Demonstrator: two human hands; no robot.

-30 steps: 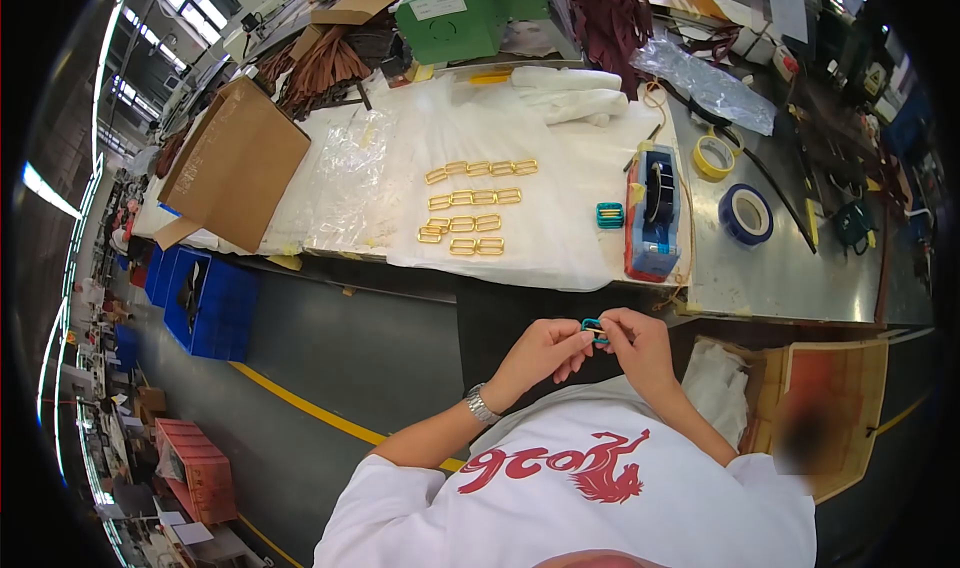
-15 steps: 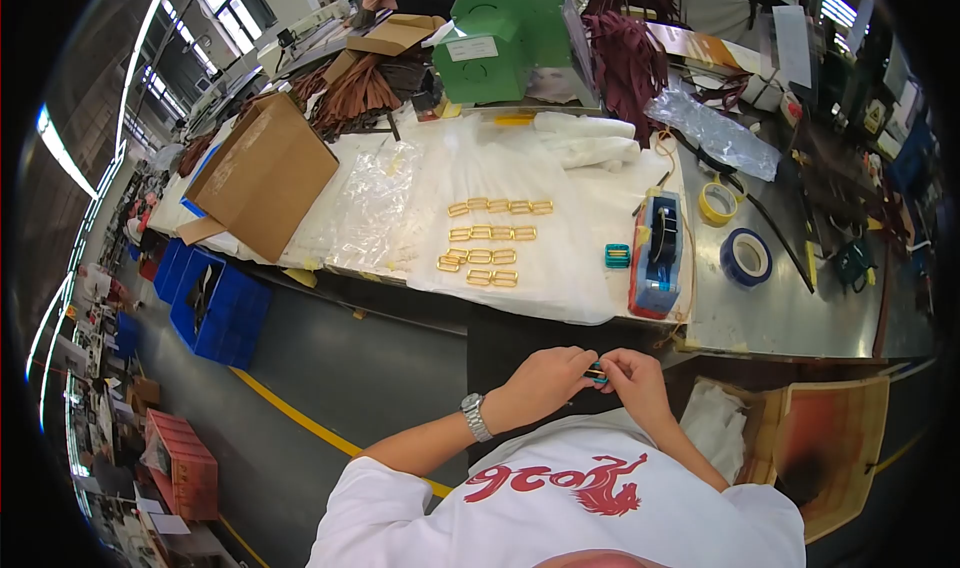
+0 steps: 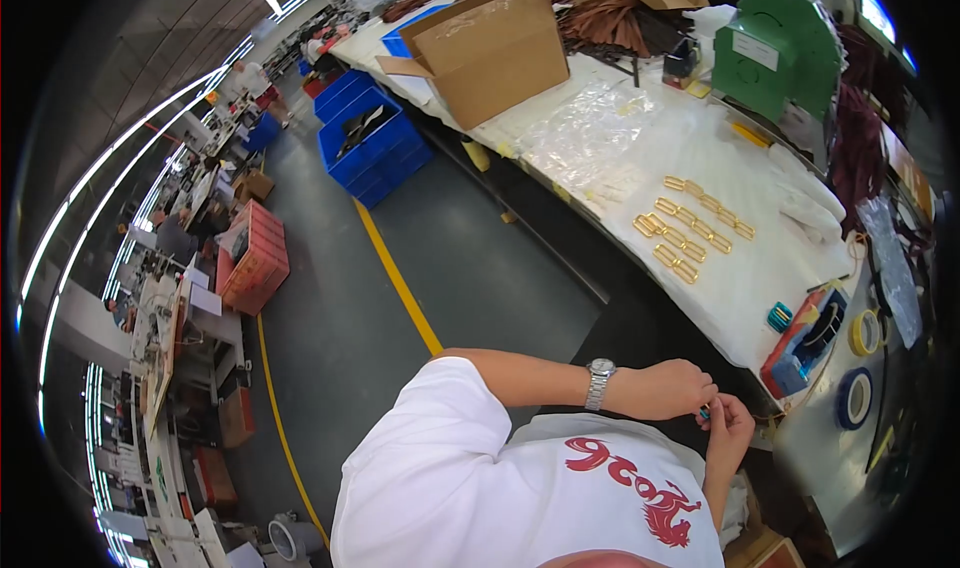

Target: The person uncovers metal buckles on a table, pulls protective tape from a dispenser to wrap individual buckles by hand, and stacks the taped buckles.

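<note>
Close in front of my body, both hands are together on a small teal-and-gold buckle (image 3: 705,412), mostly covered by fingers. My left hand (image 3: 664,389), with a metal watch at its wrist, is closed with its fingertips on the buckle. Pinching it from the other side is my right hand (image 3: 731,426). On the white-covered table beyond lie several gold slide buckles (image 3: 682,224) in rows. Another teal piece (image 3: 780,316) sits near the table edge, beside a tape dispenser (image 3: 805,343).
A cardboard box (image 3: 505,58) and a green machine (image 3: 775,53) stand on the table. Blue tape (image 3: 853,398) and yellow tape (image 3: 864,333) rolls lie at right. Blue bins (image 3: 375,148) and a red crate (image 3: 255,258) are on the floor. A person (image 3: 255,83) stands far off.
My view has turned left and tilted, so the table now appears farther right and more floor shows. Both hands stay together on the buckle.
</note>
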